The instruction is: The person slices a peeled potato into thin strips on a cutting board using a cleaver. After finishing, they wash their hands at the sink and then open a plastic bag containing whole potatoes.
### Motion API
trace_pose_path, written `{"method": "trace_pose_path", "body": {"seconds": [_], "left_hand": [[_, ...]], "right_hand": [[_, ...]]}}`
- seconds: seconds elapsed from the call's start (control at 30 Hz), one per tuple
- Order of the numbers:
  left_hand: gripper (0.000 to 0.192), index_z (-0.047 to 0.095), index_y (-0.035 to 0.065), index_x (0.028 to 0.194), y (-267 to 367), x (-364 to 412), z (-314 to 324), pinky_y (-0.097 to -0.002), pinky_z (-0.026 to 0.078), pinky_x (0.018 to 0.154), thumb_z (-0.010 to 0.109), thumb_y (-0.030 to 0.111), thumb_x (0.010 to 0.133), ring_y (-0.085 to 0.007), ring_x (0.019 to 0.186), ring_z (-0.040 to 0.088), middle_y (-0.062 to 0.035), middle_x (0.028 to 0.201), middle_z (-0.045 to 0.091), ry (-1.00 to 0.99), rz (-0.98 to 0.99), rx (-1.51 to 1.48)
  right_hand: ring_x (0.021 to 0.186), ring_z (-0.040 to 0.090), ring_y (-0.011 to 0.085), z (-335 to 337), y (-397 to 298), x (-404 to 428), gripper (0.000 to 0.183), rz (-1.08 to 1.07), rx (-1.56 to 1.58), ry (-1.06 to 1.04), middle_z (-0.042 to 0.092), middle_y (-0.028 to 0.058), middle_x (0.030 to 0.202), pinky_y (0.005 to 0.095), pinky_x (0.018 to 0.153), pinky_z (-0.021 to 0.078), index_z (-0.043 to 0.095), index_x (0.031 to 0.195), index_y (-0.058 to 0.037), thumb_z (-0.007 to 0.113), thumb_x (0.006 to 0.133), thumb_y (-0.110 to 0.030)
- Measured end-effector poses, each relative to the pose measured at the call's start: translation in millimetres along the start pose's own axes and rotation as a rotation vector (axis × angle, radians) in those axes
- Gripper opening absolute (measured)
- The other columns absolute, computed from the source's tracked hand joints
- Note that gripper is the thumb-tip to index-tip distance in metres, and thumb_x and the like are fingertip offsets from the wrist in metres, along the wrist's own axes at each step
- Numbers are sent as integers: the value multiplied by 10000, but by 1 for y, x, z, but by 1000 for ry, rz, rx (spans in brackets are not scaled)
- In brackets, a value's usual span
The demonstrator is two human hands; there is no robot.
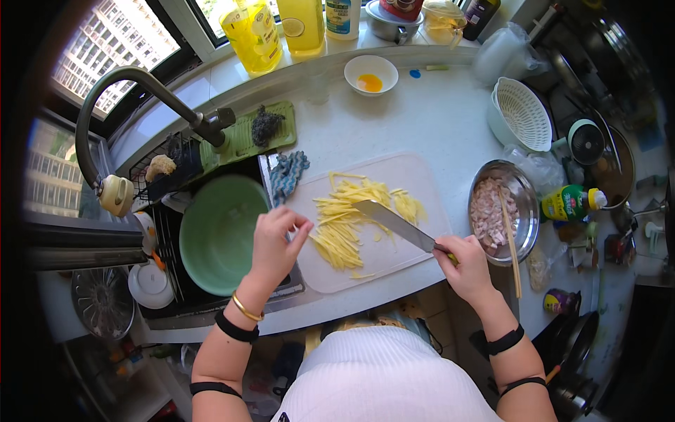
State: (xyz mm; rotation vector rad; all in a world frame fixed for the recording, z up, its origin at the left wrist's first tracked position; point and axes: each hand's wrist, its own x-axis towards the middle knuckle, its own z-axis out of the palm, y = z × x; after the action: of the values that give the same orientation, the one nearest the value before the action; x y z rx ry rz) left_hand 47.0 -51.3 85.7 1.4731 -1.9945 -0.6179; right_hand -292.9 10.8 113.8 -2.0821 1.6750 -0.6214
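My right hand (464,264) grips the handle of a kitchen knife (393,224) with a broad metal blade. The blade slants up and left over a heap of yellow julienned strips (343,211), perhaps potato. Under them lies a pale cutting board (422,179) on the white counter. Near the board's left edge, beside the sink, my left hand (277,237) is raised with fingers bent and thumb apart; I see nothing held in it. A smaller cluster of strips (408,205) lies just right of the main heap, past the knife tip.
A green basin (224,237) sits in the sink under a curved faucet (142,76). Beside the board lies a blue-striped cloth (288,174). To the right, a steel bowl (530,232) holds chopped meat and chopsticks (509,237). A white bowl (387,68) with egg yolk stands behind.
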Motion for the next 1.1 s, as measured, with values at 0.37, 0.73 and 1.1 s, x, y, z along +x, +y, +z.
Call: {"method": "trace_pose_path", "body": {"seconds": [0.37, 0.73, 1.1], "left_hand": [[190, 635, 101, 765, 9, -66, 59, -359, 360, 706, 770, 235, 766, -221, 720, 571, -27, 772, 601, -38, -239, 78], [96, 636, -19, 914, -20, -96, 61, -200, 495, 643, 680, 65, 899, -63, 718, 617, -28, 829, 665, 97, -765, -768], [98, 667, 55, 919, 6, -101, 42, -310, 514, 648, 706, 58, 829, -210, 718, 654, -85, 734, 653, -165, -615, -71]], "right_hand": [[668, 557, 190, 3, -2, -10, 151, -286, -109, -430, 591, -9, 703, 337, 739, 377, 707, 933, -191, 713, 797, -125], [701, 575, 234, 18, 6, -2, 101, -169, -185, -262, 609, 24, 738, 370, 771, 408, 701, 929, -169, 677, 838, -131], [696, 622, 273, 25, -22, -9, 112, -89, -14, -324, 670, 51, 788, 376, 670, 463, 703, 946, -132, 657, 845, -128]]}}
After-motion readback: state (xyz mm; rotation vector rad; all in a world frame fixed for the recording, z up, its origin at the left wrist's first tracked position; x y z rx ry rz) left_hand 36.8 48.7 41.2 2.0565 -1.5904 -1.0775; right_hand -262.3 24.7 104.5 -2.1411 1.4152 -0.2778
